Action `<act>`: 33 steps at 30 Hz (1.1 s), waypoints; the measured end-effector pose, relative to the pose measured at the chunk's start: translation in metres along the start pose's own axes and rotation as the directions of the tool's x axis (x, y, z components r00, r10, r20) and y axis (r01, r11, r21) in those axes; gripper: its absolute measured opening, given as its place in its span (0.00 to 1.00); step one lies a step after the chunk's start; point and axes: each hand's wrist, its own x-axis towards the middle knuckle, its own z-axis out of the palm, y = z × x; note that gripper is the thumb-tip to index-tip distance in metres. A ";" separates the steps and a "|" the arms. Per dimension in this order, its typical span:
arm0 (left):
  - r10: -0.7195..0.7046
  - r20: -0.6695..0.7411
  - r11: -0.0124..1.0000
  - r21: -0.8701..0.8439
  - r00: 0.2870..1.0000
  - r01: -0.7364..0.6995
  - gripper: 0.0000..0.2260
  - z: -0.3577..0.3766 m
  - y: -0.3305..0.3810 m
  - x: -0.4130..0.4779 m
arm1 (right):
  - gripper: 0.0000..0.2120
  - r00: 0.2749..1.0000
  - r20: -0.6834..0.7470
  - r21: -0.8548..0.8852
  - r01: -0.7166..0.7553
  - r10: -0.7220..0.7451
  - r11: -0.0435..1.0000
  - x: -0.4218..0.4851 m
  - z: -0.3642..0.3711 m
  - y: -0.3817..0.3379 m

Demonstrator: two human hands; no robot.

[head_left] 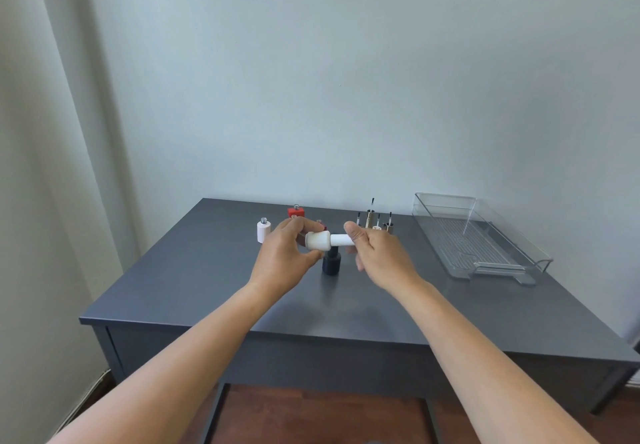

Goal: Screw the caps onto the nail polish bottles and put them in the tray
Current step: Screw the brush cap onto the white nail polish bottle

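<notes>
White nail polish bottle held sideways between two hands above the tabletop

The white nail polish bottle (318, 240), squat with a flared shoulder, lies horizontal in the air over the middle of the grey tabletop (207, 270). The left hand (284, 256) has its fingers (301, 223) clamped round the body, and the right hand (377, 253) pinches the long white cap (341, 240) on the neck between thumb and curled fingers. Directly at 6 o'clock from it a dark navy capped bottle (331, 263) stands upright on the tabletop. At 9 o'clock stands a pale pink bottle (263, 231) with a bare threaded neck, and at 11 o'clock a red square bottle (296, 212), also uncapped. At 1 o'clock a cluster of loose caps (370, 216) stands with brushes pointing up. Well apart at 3 o'clock sits the clear plastic tray (464, 239) with a ribbed floor.
</notes>
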 end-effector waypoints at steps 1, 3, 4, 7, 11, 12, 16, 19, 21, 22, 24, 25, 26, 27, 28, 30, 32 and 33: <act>-0.004 0.001 1.000 -0.001 1.000 0.004 0.14 0.000 0.000 0.000 | 0.27 1.000 0.002 0.008 0.010 -0.010 1.000 -0.001 -0.001 0.001; -0.015 0.001 1.000 0.006 1.000 0.015 0.14 0.000 -0.001 0.001 | 0.16 0.998 -0.006 -0.003 0.056 -0.056 0.998 -0.002 -0.001 0.003; -0.021 0.001 1.000 0.010 1.000 0.021 0.14 0.000 -0.001 0.001 | 0.13 0.997 -0.014 -0.016 0.081 -0.081 0.997 -0.002 -0.001 0.004; -0.021 -0.001 1.000 0.005 1.000 0.021 0.14 0.000 -0.001 0.002 | 0.09 0.993 -0.036 -0.001 0.109 -0.109 0.994 -0.002 0.001 0.007; -0.010 -0.010 1.000 -0.010 1.000 0.010 0.14 0.001 -0.001 0.001 | 0.02 0.995 -0.031 0.015 0.093 -0.093 0.996 -0.002 0.001 0.004; -0.006 -0.012 1.000 -0.006 1.000 0.006 0.14 0.001 -0.001 0.001 | 0.07 0.995 -0.026 0.005 0.096 -0.096 0.995 -0.002 0.001 0.003; 0.008 -0.008 1.000 -0.004 1.000 -0.008 0.14 0.001 -0.002 0.001 | 0.24 0.999 -0.010 -0.038 0.042 -0.042 0.998 -0.004 -0.001 0.003; 0.005 -0.009 1.000 0.003 1.000 -0.005 0.14 0.000 -0.003 0.001 | 0.27 1.000 0.007 0.000 0.024 -0.024 1.000 -0.004 -0.002 0.005; -0.009 -0.009 1.000 0.012 1.000 0.010 0.14 -0.001 -0.005 0.001 | 0.20 0.997 0.008 0.004 0.074 -0.074 0.997 -0.006 -0.002 0.008; -0.018 -0.007 1.000 0.014 1.000 0.018 0.15 -0.002 -0.006 0.002 | 0.18 0.995 0.000 -0.010 0.103 -0.103 0.995 -0.007 -0.002 0.008; -0.032 0.005 0.999 0.015 0.999 0.032 0.15 -0.002 -0.007 0.002 | 0.17 0.989 -0.027 -0.038 0.143 -0.144 0.989 -0.008 0.000 0.008; -0.034 0.013 0.999 0.018 0.999 0.034 0.16 -0.001 -0.007 0.002 | 0.14 0.986 -0.042 -0.056 0.156 -0.159 0.986 -0.009 0.001 0.007; -0.032 0.020 0.999 0.024 0.999 0.032 0.16 0.000 -0.008 0.002 | 0.11 0.983 -0.057 -0.077 0.168 -0.173 0.983 -0.009 0.001 0.005; -0.029 0.026 0.999 0.031 0.999 0.028 0.16 0.000 -0.008 0.002 | 0.09 0.980 -0.066 -0.098 0.181 -0.188 0.979 -0.009 0.001 0.004; -0.026 0.029 0.999 0.037 0.999 0.025 0.16 0.001 -0.008 0.002 | 0.06 0.978 -0.066 -0.115 0.192 -0.200 0.975 -0.008 0.002 0.003; -0.018 0.028 0.998 0.068 0.999 0.016 0.16 0.002 -0.007 0.001 | 0.04 0.977 -0.040 -0.131 0.200 -0.207 0.971 -0.008 0.002 0.002; 0.000 0.028 0.991 0.133 1.000 -0.004 0.16 0.002 -0.006 -0.001 | 0.06 0.982 0.001 -0.129 0.186 -0.188 0.974 -0.008 0.004 0.002; 0.012 0.032 0.986 0.166 0.999 -0.017 0.16 0.002 -0.006 -0.002 | 0.07 0.985 0.020 -0.126 0.174 -0.173 0.977 -0.008 0.004 0.003</act>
